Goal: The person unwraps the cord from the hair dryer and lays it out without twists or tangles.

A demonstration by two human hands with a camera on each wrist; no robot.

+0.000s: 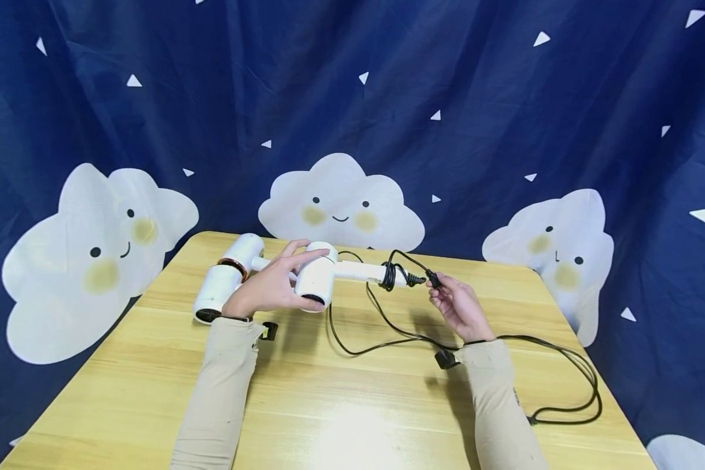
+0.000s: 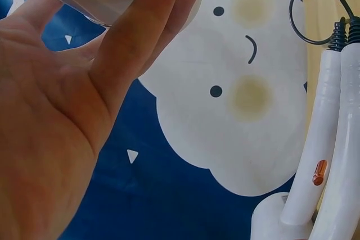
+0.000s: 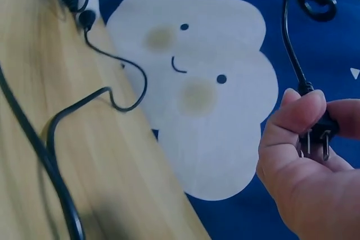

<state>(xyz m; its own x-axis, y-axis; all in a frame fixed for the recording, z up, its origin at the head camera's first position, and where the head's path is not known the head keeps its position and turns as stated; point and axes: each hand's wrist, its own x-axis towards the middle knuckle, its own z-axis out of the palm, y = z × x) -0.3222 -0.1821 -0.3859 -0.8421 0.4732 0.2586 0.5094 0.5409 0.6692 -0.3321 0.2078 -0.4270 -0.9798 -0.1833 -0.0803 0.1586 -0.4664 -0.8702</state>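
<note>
My left hand (image 1: 267, 284) grips the barrel of a white hair dryer (image 1: 317, 287), held up over the table with its handle pointing right. A black cord (image 1: 390, 277) is wound round the end of that handle. From there the cord arches over to its plug (image 1: 433, 280), which my right hand (image 1: 458, 307) pinches between thumb and fingers. Two metal prongs of the plug (image 3: 322, 139) show in the right wrist view. Just left of my left hand lie two more white hair dryers (image 1: 216, 290), side by side, their handles (image 2: 312, 150) partly hidden behind that hand in the head view.
Loose black cords from the lying dryers run across the wooden table (image 1: 329, 405), and a loop of cord (image 1: 590, 385) lies near its right edge. Behind the table hangs a blue curtain (image 1: 305, 85) with smiling clouds.
</note>
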